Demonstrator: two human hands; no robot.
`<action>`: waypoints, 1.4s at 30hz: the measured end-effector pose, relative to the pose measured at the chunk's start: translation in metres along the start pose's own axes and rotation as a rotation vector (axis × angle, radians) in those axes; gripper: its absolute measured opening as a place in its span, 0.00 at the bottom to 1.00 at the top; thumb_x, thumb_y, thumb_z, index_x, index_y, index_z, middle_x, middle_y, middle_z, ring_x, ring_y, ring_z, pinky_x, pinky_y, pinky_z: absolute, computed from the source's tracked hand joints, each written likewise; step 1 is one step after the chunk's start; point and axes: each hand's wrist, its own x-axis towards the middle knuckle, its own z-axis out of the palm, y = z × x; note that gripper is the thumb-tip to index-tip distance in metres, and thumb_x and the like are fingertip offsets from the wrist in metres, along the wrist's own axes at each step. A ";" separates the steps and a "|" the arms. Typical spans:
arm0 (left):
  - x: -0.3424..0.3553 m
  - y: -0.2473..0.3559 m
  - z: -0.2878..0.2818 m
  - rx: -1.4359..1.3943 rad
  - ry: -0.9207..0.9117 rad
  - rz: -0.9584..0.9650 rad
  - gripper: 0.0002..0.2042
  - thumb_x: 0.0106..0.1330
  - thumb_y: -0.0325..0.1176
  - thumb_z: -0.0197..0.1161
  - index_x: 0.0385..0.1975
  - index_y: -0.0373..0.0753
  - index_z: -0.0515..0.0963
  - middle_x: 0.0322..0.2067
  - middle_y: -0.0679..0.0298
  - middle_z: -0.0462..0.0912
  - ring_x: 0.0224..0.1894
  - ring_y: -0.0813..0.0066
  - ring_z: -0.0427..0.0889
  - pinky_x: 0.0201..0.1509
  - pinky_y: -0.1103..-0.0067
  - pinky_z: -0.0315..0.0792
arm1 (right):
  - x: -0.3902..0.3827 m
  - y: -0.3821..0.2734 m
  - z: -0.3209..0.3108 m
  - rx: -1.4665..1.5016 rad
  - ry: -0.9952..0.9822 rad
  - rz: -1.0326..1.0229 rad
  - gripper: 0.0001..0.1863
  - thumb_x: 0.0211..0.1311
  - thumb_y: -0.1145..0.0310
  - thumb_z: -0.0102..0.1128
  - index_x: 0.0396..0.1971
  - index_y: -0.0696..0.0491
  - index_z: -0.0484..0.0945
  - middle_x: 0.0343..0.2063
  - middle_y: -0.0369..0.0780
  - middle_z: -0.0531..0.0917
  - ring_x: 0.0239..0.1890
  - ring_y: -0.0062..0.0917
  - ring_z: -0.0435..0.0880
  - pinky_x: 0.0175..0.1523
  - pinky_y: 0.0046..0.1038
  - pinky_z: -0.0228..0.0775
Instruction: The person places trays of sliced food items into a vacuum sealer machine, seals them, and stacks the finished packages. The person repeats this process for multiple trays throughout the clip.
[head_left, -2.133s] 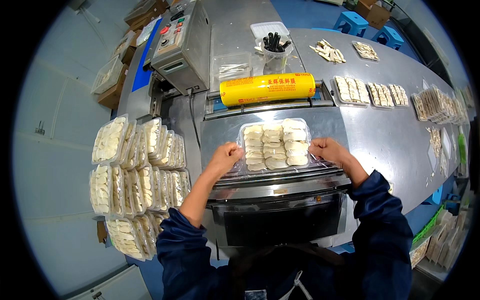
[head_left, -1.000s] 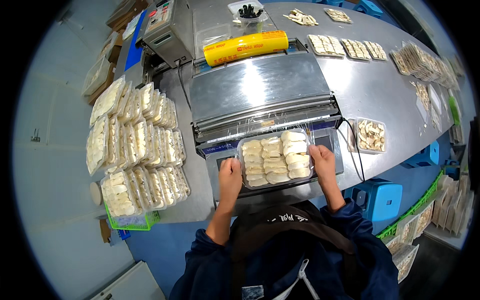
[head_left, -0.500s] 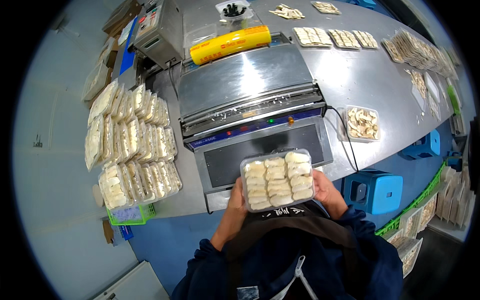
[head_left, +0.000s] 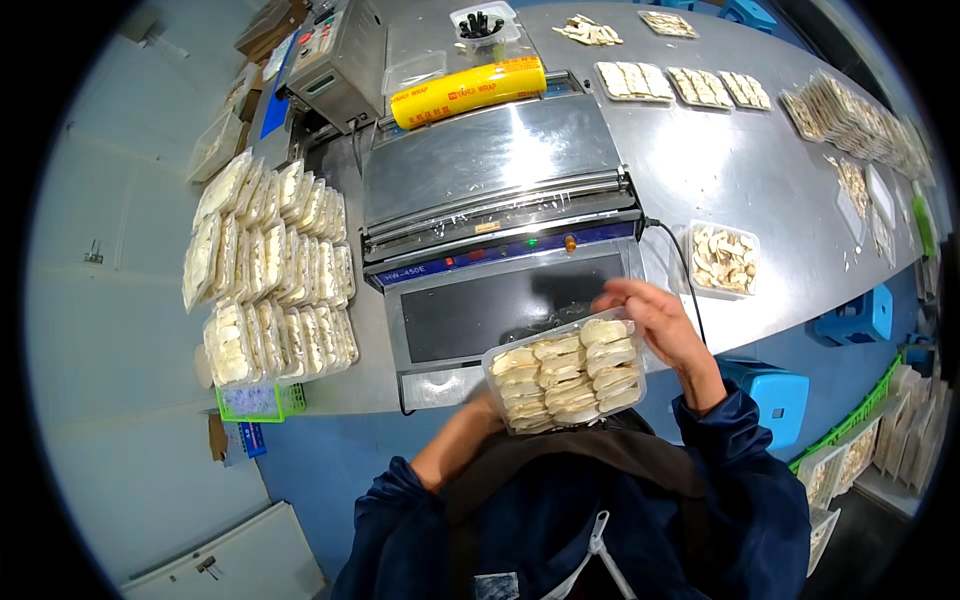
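The tray (head_left: 492,380) is clear, glossy plastic, the table (head_left: 720,160) smooth, shiny metal, the sleeves (head_left: 735,440) matt cloth.

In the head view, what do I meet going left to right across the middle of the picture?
Packs standing on edge in rows, the held tray of slices in three columns, the tray of loose slices, the rightmost blue stool.

L hand (head_left: 488,411) low, mostly hidden; L forearm (head_left: 450,450) angled fwd-R. R hand (head_left: 650,312) farther fwd, fingers (head_left: 618,291) loosely bent, pointing L; R forearm (head_left: 703,383) angled fwd-L.
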 end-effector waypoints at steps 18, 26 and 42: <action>0.004 0.086 -0.068 0.056 0.684 -0.188 0.26 0.68 0.49 0.43 0.29 0.30 0.78 0.22 0.64 0.79 0.26 0.81 0.76 0.31 0.82 0.70 | -0.020 0.039 0.001 -0.040 -0.013 0.455 0.36 0.65 0.42 0.32 0.50 0.63 0.68 0.46 0.46 0.76 0.49 0.29 0.74 0.54 0.29 0.64; 0.054 0.125 -0.094 0.169 0.138 -0.355 0.25 0.65 0.50 0.50 0.36 0.28 0.78 0.32 0.60 0.81 0.35 0.77 0.78 0.40 0.80 0.72 | 0.075 0.017 0.048 -0.116 -0.210 0.381 0.35 0.64 0.42 0.35 0.51 0.62 0.67 0.47 0.45 0.75 0.49 0.25 0.72 0.56 0.26 0.62; 0.035 0.070 -0.077 -0.913 0.780 -0.043 0.15 0.63 0.32 0.52 0.45 0.28 0.71 0.44 0.51 0.76 0.45 0.63 0.78 0.48 0.71 0.73 | -0.038 0.025 0.051 -0.167 0.144 0.380 0.15 0.63 0.66 0.49 0.44 0.60 0.74 0.18 0.33 0.76 0.19 0.13 0.71 0.26 0.14 0.61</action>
